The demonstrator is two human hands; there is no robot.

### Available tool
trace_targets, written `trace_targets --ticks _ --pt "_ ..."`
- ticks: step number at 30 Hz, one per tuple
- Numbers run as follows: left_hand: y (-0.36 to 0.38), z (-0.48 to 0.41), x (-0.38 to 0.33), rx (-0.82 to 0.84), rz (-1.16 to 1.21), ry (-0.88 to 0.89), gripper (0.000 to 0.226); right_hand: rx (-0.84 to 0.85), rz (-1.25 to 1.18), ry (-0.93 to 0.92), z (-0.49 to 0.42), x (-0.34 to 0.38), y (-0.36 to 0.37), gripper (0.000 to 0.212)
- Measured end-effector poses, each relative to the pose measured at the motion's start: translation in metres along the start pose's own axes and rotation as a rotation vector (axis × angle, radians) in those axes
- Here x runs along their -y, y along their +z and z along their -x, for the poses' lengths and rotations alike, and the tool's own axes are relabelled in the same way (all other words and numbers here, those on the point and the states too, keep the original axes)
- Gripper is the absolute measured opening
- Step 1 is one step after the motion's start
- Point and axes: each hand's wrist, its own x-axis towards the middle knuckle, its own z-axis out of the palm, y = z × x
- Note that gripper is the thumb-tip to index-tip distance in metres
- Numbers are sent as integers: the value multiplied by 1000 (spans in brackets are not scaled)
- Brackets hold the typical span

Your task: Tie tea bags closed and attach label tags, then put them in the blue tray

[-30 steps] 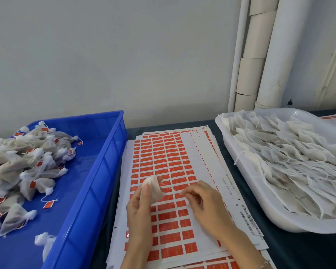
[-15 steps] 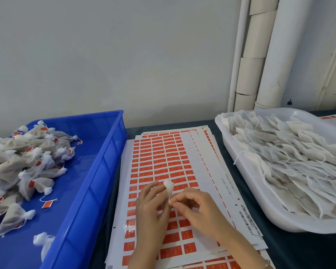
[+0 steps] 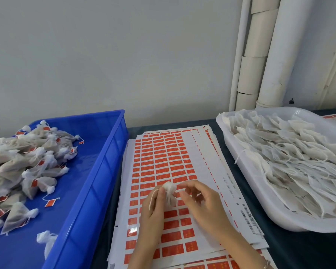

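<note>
Where a pale wall (image 3: 114,55) rose behind the dark counter (image 3: 299,249), label sheets (image 3: 163,162) lay centred, blue tray (image 3: 97,181) left, white tray (image 3: 260,206) right. Above the sheets, the left hand (image 3: 153,210) pinched a tea bag (image 3: 170,193); the right hand (image 3: 204,202) curled loosely beside it, gripping nothing discernible.

White pipes (image 3: 275,55) upright in right corner against pale wall (image 3: 114,55); dark tablecloth (image 3: 299,249) beneath.
</note>
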Motion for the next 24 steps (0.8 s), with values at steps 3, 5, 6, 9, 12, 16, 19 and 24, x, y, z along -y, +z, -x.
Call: trace_targets --ticks 3,5,6,9,12,16,19,24 --pt "0 2 -2 54 23 -13 31 85 -1 90 -2 1 2 15" --pt "0 2 -1 81 10 -4 32 127 -36 128 -2 1 1 13" --pt "0 2 0 91 5 12 31 132 -48 140 -3 2 0 12" --pt "0 1 -2 94 28 58 27 132 -90 205 -5 2 -4 11" --pt "0 -2 -1 69 48 77 28 144 -168 270 -6 3 -7 8" --pt "0 -4 1 58 38 64 33 162 -228 329 -7 5 -8 9" --pt "1 -4 3 46 59 14 35 145 -238 343 -6 6 -9 11" --pt "0 -3 3 23 67 -31 21 91 -242 284 -7 3 -8 18"
